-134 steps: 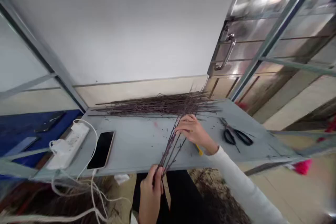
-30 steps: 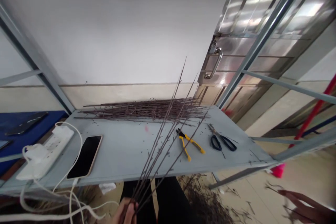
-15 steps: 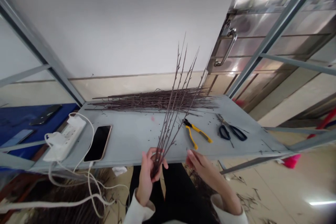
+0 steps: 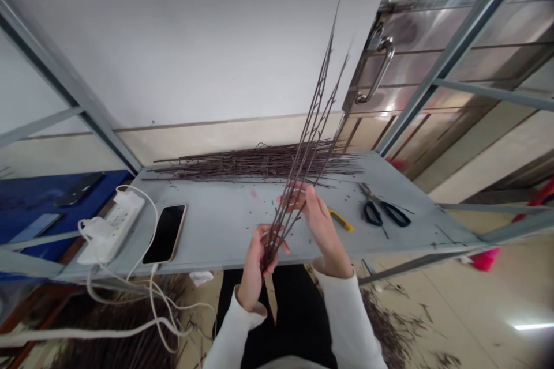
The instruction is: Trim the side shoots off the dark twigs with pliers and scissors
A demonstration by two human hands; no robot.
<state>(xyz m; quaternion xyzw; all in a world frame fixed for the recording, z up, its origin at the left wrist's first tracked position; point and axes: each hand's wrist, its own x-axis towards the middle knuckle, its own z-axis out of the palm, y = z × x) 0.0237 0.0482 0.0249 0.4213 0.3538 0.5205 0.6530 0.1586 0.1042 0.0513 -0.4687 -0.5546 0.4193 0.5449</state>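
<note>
Several thin dark twigs (image 4: 308, 144) rise in a narrow upright bunch, leaning right. Low on the bunch, my left hand (image 4: 258, 253) is wrapped round the lower ends. Higher up, my right hand (image 4: 312, 207) has its fingers curled around or against the stems; part of its grip is hidden behind them. Yellow-handled cutters (image 4: 341, 219) lie on the grey shelf (image 4: 220, 225), mostly covered by my right hand. Scissors with dark handles (image 4: 384, 211) lie to the right. A long pile of similar twigs (image 4: 234, 164) lies along the back of the shelf.
A phone (image 4: 165, 234) and a white power strip (image 4: 113, 227) with cables are on the left. Metal posts frame both sides. Two more phones lie on a blue surface (image 4: 30, 193) at far left. More twigs (image 4: 385, 328) are on the floor.
My right hand has moved up and left from the front edge to the twigs. The bunch is raised slightly, its tips closer together and further right. The cutters have become mostly hidden.
</note>
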